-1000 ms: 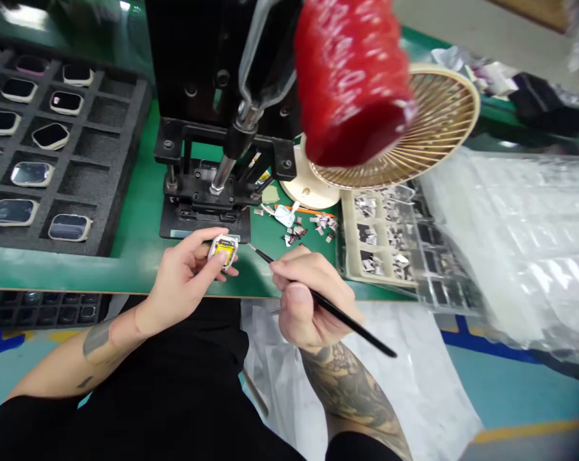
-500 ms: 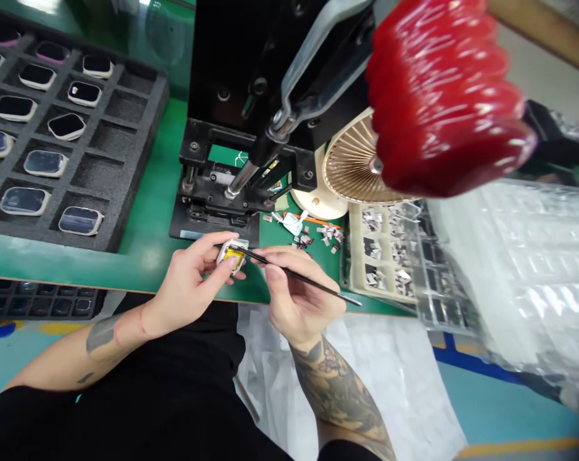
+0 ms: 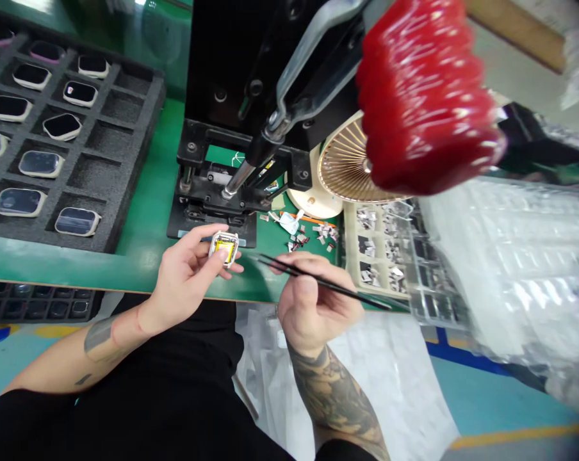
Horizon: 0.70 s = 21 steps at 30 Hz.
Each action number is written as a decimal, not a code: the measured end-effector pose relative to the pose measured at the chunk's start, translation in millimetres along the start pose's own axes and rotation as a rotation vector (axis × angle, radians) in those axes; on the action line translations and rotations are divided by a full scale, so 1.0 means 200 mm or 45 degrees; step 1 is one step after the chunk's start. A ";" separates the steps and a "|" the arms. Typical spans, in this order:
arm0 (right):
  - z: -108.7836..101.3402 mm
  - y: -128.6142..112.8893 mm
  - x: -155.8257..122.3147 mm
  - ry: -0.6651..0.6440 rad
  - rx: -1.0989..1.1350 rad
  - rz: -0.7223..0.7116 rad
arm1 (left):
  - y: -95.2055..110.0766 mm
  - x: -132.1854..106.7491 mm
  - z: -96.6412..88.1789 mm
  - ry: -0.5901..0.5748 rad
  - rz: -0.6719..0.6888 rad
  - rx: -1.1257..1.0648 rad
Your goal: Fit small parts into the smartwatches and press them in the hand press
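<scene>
A small rounded-rectangular watch body with a pale frame and a yellow inner part [image 3: 225, 249] is held up in the left hand [image 3: 186, 278], above the front of the worktop. Thumb and fingers pinch its sides and lower edge, which leaves the yellow face uncovered and turned up towards the camera, probably for a clear view and easy reach. The right hand [image 3: 313, 296] curls around slender black tweezers [image 3: 321, 284] in a pen-like grip, their fine tips just apart from the watch body and pointing towards it. No writing can be read on the yellow part.

Beyond the hands, a green-topped worktop [image 3: 145, 192] carries a black bench press with a chrome column [image 3: 239, 179], standing directly ahead. Small scraps of foil and paper [image 3: 313, 235] lie scattered just to its right. To the left, a black foam tray with square cells [image 3: 85, 186] keeps pale-framed watch bodies [image 3: 77, 221] apart, one to a cell, with some cells unfilled. To the right stands a beige compartment tray of small foil pieces [image 3: 351, 250], with clear plastic blister trays [image 3: 515, 256] beyond it. A tan-grilled desk fan [image 3: 347, 163] is partly hidden by a blurred red object [image 3: 426, 102] close to the camera, too blurred to identify. No brand or label can be read anywhere.
</scene>
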State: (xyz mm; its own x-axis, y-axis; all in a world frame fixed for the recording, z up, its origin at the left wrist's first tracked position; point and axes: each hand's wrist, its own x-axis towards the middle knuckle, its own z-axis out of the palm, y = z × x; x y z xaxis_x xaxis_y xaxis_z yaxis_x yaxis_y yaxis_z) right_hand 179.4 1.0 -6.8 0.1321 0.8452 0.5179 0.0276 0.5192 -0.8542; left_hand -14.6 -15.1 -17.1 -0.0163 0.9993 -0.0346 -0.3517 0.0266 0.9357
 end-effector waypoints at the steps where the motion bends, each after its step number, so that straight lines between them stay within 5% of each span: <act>1: 0.00 0.01 0.01 0.051 -0.018 0.025 | 0.00 0.00 0.00 0.008 -0.005 -0.008; 9: 0.01 0.04 0.00 -0.124 0.302 0.482 | 0.03 0.02 -0.03 -0.033 -0.093 -0.111; 12: -0.17 -0.10 0.07 -0.239 0.475 0.400 | 0.03 0.03 -0.04 0.027 -0.156 -0.078; 15: -0.48 -0.23 0.24 -0.319 0.355 0.155 | 0.03 0.02 -0.04 0.032 -0.165 0.011; 17: -0.70 -0.27 0.36 -0.015 -0.043 -0.029 | 0.03 0.01 -0.05 0.018 -0.153 0.061; 18: -0.78 -0.26 0.41 0.299 -0.308 -0.175 | 0.02 0.00 -0.05 0.013 -0.148 0.077; 21: -0.90 -0.21 0.48 0.911 -0.883 -0.518 | 0.01 0.00 -0.06 -0.018 -0.143 0.107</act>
State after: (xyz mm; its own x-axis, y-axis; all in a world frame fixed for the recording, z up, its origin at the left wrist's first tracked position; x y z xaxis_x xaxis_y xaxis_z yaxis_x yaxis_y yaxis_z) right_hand 369.3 36.5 70.6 0.5291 0.2374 0.8146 0.7264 0.3694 -0.5795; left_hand -27.7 -16.0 -19.1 0.0318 0.9901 -0.1366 -0.2710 0.1401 0.9523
